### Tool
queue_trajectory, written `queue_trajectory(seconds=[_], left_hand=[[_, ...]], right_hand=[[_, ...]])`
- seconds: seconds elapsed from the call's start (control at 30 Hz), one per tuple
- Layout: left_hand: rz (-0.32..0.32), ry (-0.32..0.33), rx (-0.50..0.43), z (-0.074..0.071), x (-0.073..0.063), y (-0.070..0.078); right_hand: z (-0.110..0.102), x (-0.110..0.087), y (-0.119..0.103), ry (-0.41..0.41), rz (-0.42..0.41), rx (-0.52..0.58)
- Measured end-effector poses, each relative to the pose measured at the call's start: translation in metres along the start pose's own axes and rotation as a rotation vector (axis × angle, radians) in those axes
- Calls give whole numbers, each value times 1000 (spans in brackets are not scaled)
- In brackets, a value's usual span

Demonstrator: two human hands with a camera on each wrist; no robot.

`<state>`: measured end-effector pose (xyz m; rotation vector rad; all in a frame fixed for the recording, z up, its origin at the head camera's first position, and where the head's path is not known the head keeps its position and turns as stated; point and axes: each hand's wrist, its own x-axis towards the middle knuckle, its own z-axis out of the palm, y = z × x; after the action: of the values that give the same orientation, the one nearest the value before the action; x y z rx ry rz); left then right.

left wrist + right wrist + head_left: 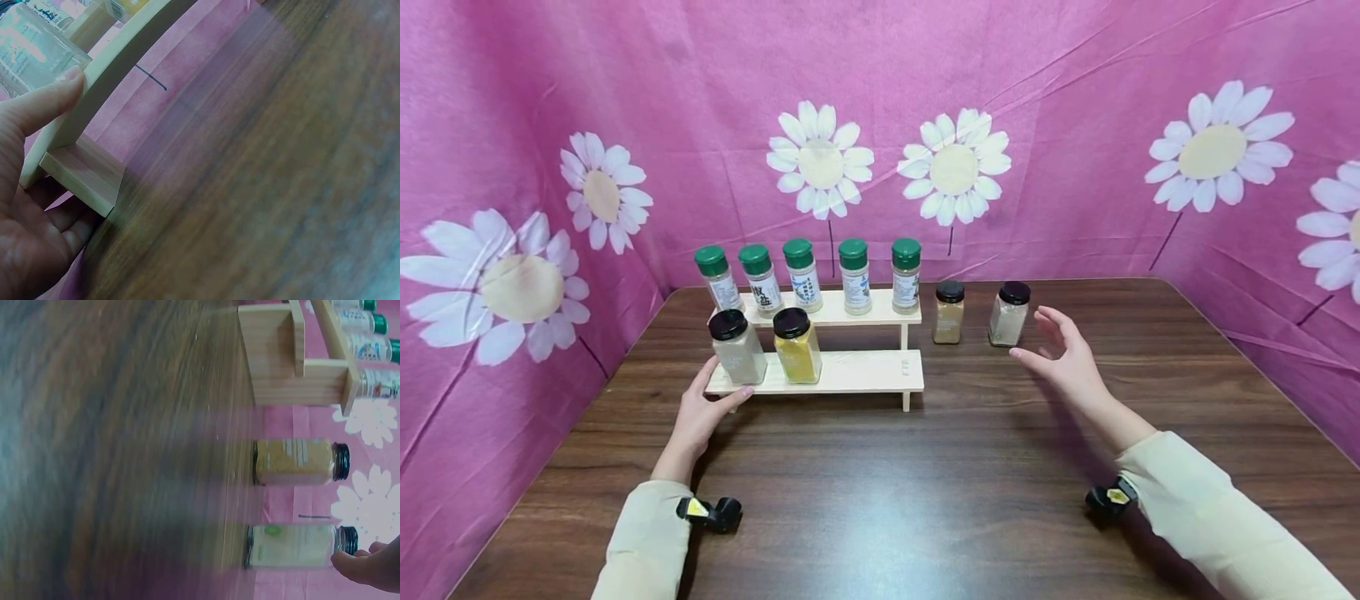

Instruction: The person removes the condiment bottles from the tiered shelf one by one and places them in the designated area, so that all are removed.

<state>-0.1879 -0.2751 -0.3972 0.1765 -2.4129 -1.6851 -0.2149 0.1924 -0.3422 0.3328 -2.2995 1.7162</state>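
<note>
At the left end of the lower shelf, my left hand (700, 412) grips the pale wooden two-step rack (865, 372). Its thumb (59, 94) lies on the shelf's edge, and the other fingers curl underneath. Beside that thumb stands a black-lidded jar of whitish powder (739, 350); a jar of yellow powder (799, 348) is to its right. My right hand (1071, 362) is held with thumb and fingers apart, just right of a black-lidded jar of pale powder (1008, 317) on the table. A jar of brown powder (949, 315) stands between that jar and the rack.
Several green-capped shaker bottles (805, 283) line the upper shelf. The dark wood table (850, 492) reaches back to a pink cloth (700, 100) printed with white daisies, which also hangs along both sides.
</note>
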Motion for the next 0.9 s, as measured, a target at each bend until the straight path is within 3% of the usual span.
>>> queue_trajectory(seconds=[0.33, 0.9], left_hand=[[2, 2, -14, 1, 0, 0], [2, 0, 0, 0, -1, -1]], right_hand=[[20, -7, -2, -38, -15, 77], [66, -2, -17, -120, -21, 220]])
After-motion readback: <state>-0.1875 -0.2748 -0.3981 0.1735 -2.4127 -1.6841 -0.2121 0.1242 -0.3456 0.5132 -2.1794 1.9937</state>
